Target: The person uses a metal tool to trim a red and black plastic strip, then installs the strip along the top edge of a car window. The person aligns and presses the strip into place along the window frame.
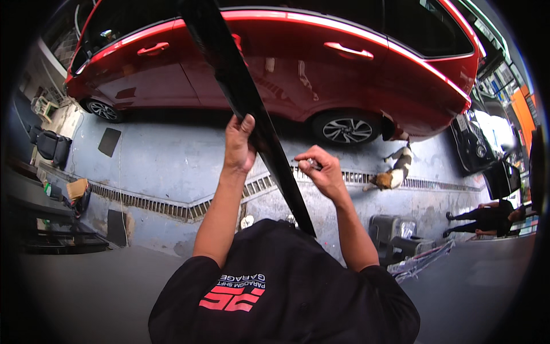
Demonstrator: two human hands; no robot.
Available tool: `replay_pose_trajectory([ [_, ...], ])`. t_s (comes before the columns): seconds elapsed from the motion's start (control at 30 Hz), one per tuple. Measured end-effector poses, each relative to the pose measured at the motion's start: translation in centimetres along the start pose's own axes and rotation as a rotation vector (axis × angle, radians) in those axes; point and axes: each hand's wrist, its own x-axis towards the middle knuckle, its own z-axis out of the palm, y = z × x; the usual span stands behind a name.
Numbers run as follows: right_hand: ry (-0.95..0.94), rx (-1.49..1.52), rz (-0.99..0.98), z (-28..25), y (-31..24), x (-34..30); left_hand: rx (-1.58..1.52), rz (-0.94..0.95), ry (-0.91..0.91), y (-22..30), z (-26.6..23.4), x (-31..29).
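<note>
A long, glossy black strip-like panel (264, 135) slants across the middle, from the top edge down to my torso. My left hand (239, 146) is closed round its left edge, with the thumb lying up along it. Just right of the panel is my right hand (323, 174), its fingers curled in a pinch. Something small and shiny shows between those fingers, too small to name. Behind the panel stands a red car (292, 80), side on, with its doors shut.
A slotted drain grate (143, 203) crosses the grey floor. A brown and white dog (394, 175) is near the car's right wheel (346, 129). Grey plastic stool-like pieces (392, 232) are at lower right. A person in black (487, 219) is farther right; a black seat (52, 146) stands left.
</note>
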Motion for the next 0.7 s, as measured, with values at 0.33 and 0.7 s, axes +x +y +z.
replay_pose_trajectory([
  [0.33, -0.172, -0.570, -0.084, 3.6, -4.6, -4.1, -0.253, 0.159, 0.481, 11.8, -10.1, 3.2],
  [0.7, -0.093, -0.874, -0.299, 15.0, -3.4, -2.2, 0.023, 0.135, 0.559, 4.1, -9.9, -3.8],
])
